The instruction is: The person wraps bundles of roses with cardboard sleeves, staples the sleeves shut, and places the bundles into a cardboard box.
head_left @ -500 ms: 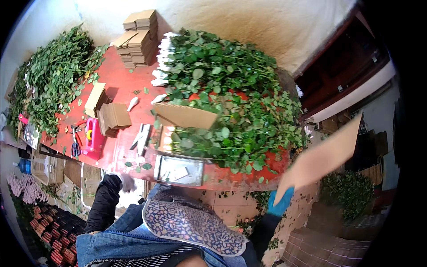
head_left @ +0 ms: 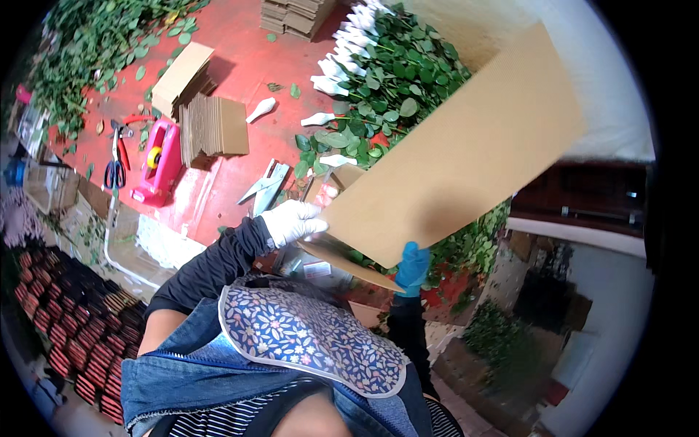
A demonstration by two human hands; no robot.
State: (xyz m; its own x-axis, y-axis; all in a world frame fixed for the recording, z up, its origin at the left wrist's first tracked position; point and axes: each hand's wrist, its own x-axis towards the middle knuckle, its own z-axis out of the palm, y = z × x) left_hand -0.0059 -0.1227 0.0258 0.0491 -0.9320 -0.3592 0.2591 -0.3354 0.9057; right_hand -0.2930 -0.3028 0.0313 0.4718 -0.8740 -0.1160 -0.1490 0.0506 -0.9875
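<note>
A large flat brown cardboard sheet (head_left: pixel 466 153) slants up to the right over the table. My right hand (head_left: pixel 413 268), in a blue glove, grips its lower edge. At the sheet's left corner is my left hand (head_left: pixel 291 221), white-gloved, with its fingers closed on the edge. Beneath it lies another cardboard piece (head_left: pixel 349 266), curved, along the table's front edge. Pale pink rose heads (head_left: pixel 325 193) show just beyond my left hand; their stems are hidden under the sheet. An open pair of metal blades (head_left: pixel 266 188) lies near that hand.
On the red table (head_left: pixel 240 164) stand a pink tape dispenser (head_left: pixel 160 164), dark-handled scissors (head_left: pixel 115 164) and small folded cardboards (head_left: pixel 211 127). Leafy stems with white-sleeved heads (head_left: pixel 353 47) lie at the back. A tray (head_left: pixel 317 271) sits at the front edge, partly covered.
The cardboard sheet has come from the far right to over the table, with my right hand on it. My left hand has risen from the table's front edge to the sheet's corner. The view has shifted.
</note>
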